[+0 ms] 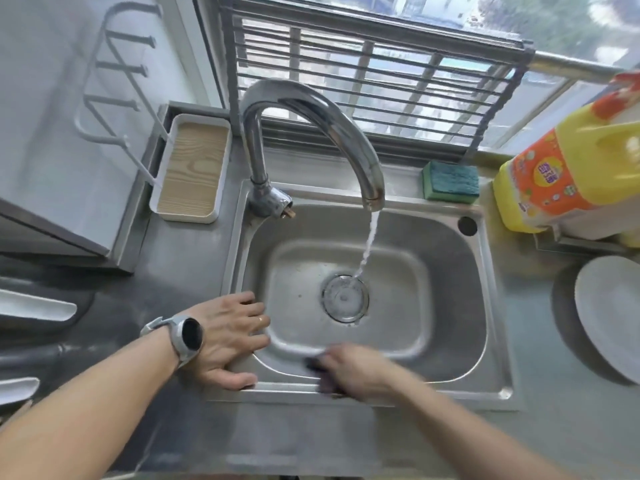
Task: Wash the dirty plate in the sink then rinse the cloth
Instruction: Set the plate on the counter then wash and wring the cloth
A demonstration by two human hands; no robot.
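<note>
A steel sink (450, 341) fills the middle of the view, and the curved tap (311, 109) runs a stream of water (369, 244) onto the drain (345, 297). My left hand (228, 337) lies flat and spread on the sink's left front rim, holding nothing. My right hand (360, 372), blurred by motion, is closed on a dark cloth (320, 370) at the sink's front edge. A white plate (609, 317) leans on the counter to the right of the sink.
A green and yellow sponge (450, 181) sits behind the sink. A big yellow detergent bottle (568, 168) stands at the right. A white tray with a wooden base (192, 168) lies at the back left. A barred window rack (374, 74) runs behind the tap.
</note>
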